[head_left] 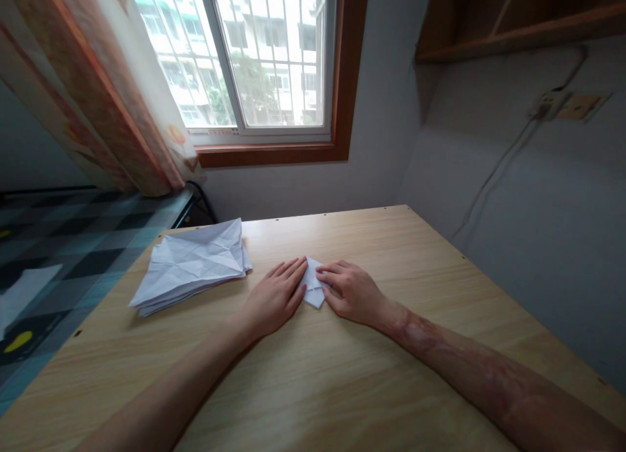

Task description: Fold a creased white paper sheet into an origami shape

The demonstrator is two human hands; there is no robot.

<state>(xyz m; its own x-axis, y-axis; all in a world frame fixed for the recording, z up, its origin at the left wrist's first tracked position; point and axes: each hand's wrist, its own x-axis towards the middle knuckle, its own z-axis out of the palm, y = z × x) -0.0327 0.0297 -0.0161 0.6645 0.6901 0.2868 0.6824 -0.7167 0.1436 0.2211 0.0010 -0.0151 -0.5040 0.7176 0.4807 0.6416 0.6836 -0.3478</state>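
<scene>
A small folded piece of white paper (313,297) lies on the wooden table between my two hands, with creased flaps and a pointed lower end. My left hand (278,294) rests flat, its fingers stretched forward and their tips against the paper's left side. From the right, my right hand (353,290) has bent fingers gripping the paper's right edge; the thumb and the fingertips partly cover it. To the left of my left hand sits a stack of creased white paper sheets (195,259), touched by neither hand.
The light wooden table (391,243) carries all this. Left of it is a bed with a checked cover (98,224) and a white sheet (29,295) on it. A window (274,60), a curtain (122,100), a wall socket with a cable (552,106) and a shelf (538,38) surround it.
</scene>
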